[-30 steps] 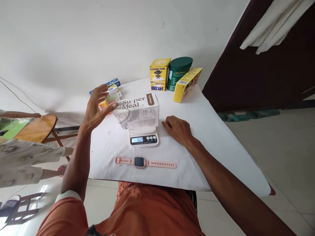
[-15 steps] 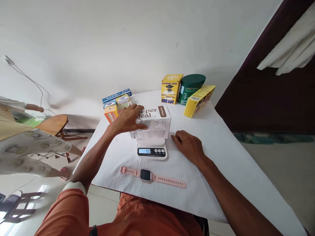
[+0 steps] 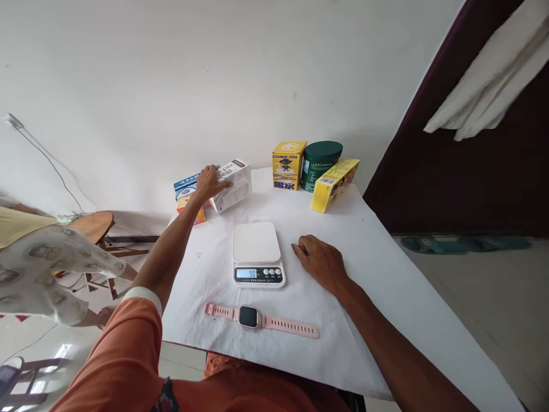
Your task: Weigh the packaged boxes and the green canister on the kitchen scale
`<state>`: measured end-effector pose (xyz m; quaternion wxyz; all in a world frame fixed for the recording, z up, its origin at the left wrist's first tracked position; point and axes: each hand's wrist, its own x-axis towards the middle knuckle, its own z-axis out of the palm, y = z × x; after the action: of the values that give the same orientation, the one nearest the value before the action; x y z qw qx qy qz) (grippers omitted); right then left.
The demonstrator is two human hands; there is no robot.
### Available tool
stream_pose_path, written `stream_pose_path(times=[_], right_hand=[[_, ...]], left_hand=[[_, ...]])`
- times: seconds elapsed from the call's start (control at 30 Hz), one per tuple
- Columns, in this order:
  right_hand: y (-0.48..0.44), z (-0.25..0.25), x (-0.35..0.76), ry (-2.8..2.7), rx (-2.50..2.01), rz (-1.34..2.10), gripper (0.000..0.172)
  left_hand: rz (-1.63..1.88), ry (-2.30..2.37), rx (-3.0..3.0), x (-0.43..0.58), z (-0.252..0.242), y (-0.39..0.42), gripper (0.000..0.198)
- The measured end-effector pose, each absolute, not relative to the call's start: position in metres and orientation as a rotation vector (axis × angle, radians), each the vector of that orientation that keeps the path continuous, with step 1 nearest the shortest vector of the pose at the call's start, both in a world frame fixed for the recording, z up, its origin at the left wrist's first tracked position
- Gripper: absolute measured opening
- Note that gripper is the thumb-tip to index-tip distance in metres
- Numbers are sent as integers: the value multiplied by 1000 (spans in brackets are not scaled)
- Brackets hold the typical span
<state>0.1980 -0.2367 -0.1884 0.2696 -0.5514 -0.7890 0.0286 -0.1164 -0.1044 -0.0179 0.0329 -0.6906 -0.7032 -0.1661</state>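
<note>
At the back left of the table, my left hand (image 3: 210, 183) grips a white carton (image 3: 235, 186) with brown lettering, its thumb and fingers around the left end. The carton is beside several smaller boxes, among them a blue one (image 3: 184, 184) and an orange one (image 3: 199, 216). My right hand (image 3: 321, 258) rests on the table with its fingers curled, right of the white kitchen scale (image 3: 256, 243). Whether anything is inside those fingers I cannot make out. The scale's plate is bare and its display reads 90. A pink-strapped smartwatch (image 3: 249, 316) lies stretched out in front of it.
A yellow box (image 3: 288, 166), a dark green tub (image 3: 321, 163) and a tilted yellow carton (image 3: 337, 186) stand at the back of the white-covered table (image 3: 343, 337). To the left a person in patterned trousers (image 3: 51, 257) is near a wooden stool (image 3: 92, 224).
My left hand has carried the white carton off the scale, back and left to the small boxes. My right hand stays by the scale. The view has shifted slightly.
</note>
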Motion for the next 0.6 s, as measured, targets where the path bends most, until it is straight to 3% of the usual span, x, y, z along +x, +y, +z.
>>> stream_pose_path(times=[0.2, 0.33, 0.47, 0.6], right_hand=[[-236, -186, 197, -2143, -1511, 80, 28], [-238, -179, 195, -2157, -1592, 109, 25], [-241, -169, 193, -2173, -1643, 148, 24], [-242, -163, 193, -2181, -1667, 198, 24]], left_hand=[[-398, -2240, -2017, -133, -46, -100, 57], [-291, -2161, -1992, -126, -37, -106, 66], [-412, -1989, -2114, -82, -17, -107, 81], [-511, -1794, -2358, 2, -10, -103, 77]])
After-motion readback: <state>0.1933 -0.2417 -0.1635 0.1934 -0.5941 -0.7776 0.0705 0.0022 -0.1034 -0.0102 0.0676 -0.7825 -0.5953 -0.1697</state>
